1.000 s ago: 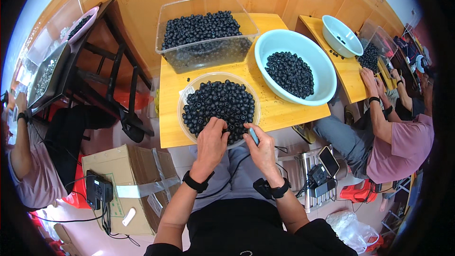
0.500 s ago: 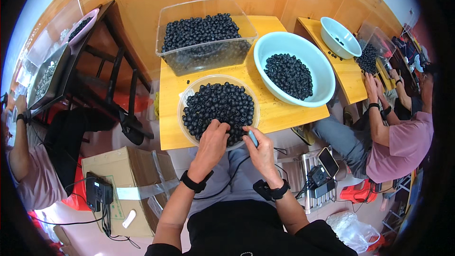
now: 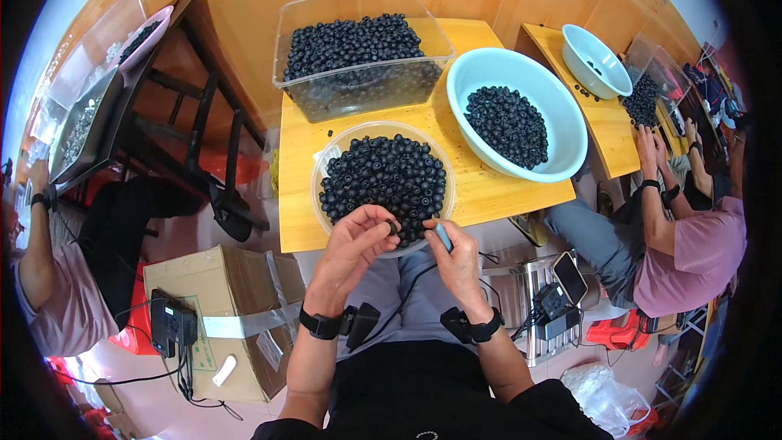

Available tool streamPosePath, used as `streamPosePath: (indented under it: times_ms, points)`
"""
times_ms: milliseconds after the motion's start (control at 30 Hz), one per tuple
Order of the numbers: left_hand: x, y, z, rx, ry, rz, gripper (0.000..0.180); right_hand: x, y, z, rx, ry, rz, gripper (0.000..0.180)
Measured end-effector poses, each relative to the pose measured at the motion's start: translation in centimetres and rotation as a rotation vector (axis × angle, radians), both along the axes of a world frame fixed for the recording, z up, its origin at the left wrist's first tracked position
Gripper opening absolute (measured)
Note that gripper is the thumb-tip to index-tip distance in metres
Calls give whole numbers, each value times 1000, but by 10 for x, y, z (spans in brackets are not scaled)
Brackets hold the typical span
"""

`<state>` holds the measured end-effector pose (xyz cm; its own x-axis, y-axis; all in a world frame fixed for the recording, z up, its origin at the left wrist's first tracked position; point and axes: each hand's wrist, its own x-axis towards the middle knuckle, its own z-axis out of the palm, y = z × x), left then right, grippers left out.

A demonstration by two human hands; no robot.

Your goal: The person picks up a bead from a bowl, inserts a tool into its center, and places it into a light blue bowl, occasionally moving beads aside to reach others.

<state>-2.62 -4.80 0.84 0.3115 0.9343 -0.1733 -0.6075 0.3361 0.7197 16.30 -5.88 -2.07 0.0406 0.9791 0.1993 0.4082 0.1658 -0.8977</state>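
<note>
My left hand (image 3: 352, 243) is turned partly palm up at the near edge of a round clear container (image 3: 314, 189). Thumb and fingertips pinch one small black bead-like piece (image 3: 393, 228). Just to the right, my right hand (image 3: 459, 261) grips a slim tool with a light-blue handle (image 3: 443, 236); its working end is too small to make out. Both hands are close together but apart. Under them, many round black pieces (image 3: 383, 167) with small holes heap up in the container, which overhangs the near edge of the yellow table (image 3: 300, 224).
Behind stands a clear rectangular bin (image 3: 326, 104) of similar pieces. A light-blue basin (image 3: 566, 134) holding more is at the right. Another person (image 3: 688, 253) works at a second table, and another person's arm (image 3: 37, 253) shows far left. A cardboard box (image 3: 195, 277) is on the floor.
My left hand has lifted out of the heap and turned, now showing a black piece in its pinch. My right hand keeps the blue-handled tool close by. The whole view has shifted slightly.
</note>
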Motion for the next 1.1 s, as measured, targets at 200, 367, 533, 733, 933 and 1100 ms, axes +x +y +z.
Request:
streamPosePath:
  times_ms: [200,367,533,733,933,1100]
  points:
    - [6,-11,-5,-116,-287,4,22,5,-2,29,-206,-123,-52,21]
    - [7,-12,-8,-164,-298,-6,21,14,-10,45,16,-77,84,19]
    - [9,-13,-6,-187,-301,-19,19,6,-14,52,167,-110,234,18]
    - [11,-15,-12,-167,-298,0,17,-1,-11,59,185,-221,355,17]
    - [12,-17,-12,-146,-314,-21,15,0,-10,62,198,-263,380,18]
    - [11,-20,-12,-122,-326,-7,17,0,-10,64,188,-276,387,17]
